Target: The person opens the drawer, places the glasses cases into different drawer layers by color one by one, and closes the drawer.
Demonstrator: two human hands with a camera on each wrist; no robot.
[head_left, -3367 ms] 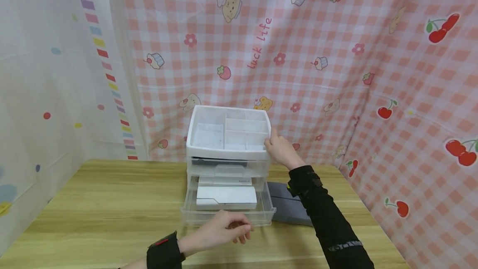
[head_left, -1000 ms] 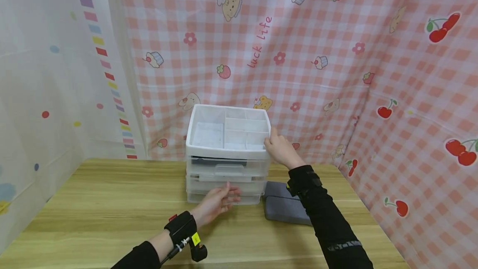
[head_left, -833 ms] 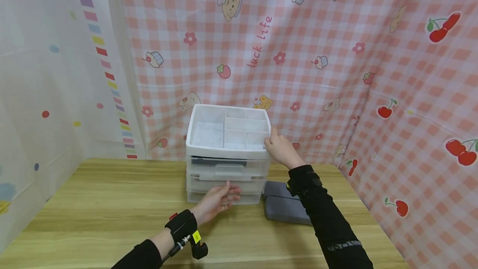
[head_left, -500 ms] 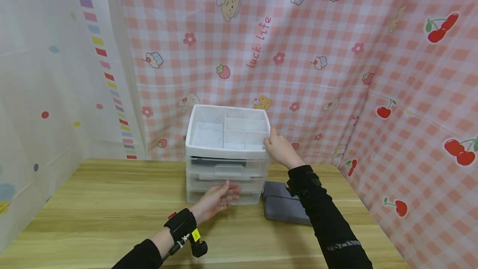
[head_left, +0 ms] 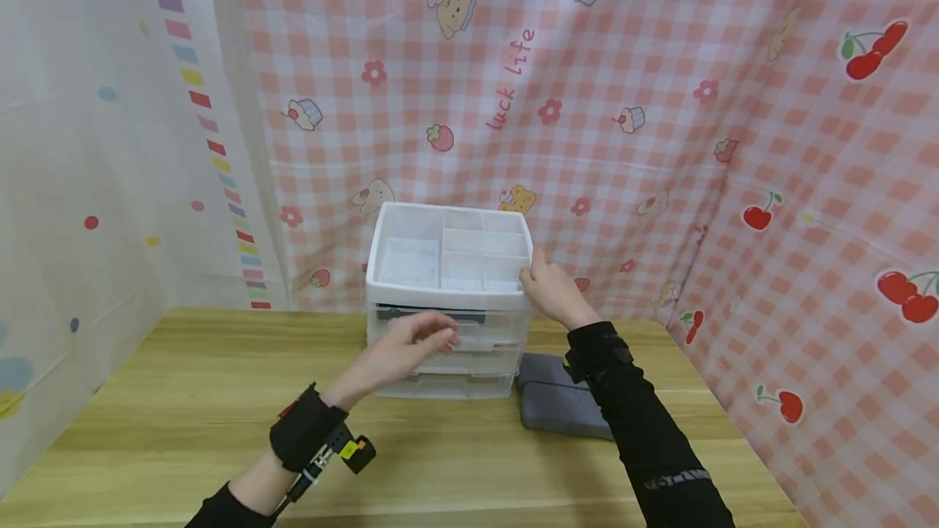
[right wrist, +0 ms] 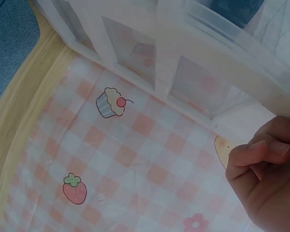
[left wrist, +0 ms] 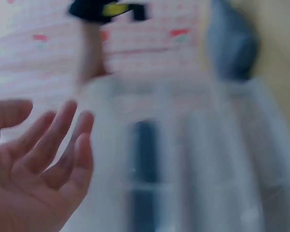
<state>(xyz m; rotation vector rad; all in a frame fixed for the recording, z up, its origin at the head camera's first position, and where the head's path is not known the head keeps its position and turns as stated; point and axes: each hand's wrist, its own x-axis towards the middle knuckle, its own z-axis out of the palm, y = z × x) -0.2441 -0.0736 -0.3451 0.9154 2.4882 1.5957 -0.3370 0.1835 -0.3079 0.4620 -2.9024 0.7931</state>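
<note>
Five fingers of my left hand (head_left: 407, 341) are loosely curved, well spread from the thumb and holding nothing; the hand hovers in front of the drawer box (head_left: 447, 297), seemingly without touching it. My right hand (head_left: 556, 293) has its fingers curled on the rim at the box's right front corner, gripping it as far as I can tell.

The box stands upright near the back of the table (head_left: 242, 406), its clear drawers (head_left: 499, 361) apparently pushed in. Something dark (head_left: 469, 317) lies in the top drawer; I cannot tell what. Just beside the box, on its right, lies a grey pouch (head_left: 565, 410), and behind hangs a checked cloth (head_left: 330, 23).

I judge the box to be light, so a hard pull with my right hand could drag or tip it. If that grip slackens, a knock from my left knuckles might push the box back into the cloth. Sliding it right would likely shove the pouch.
</note>
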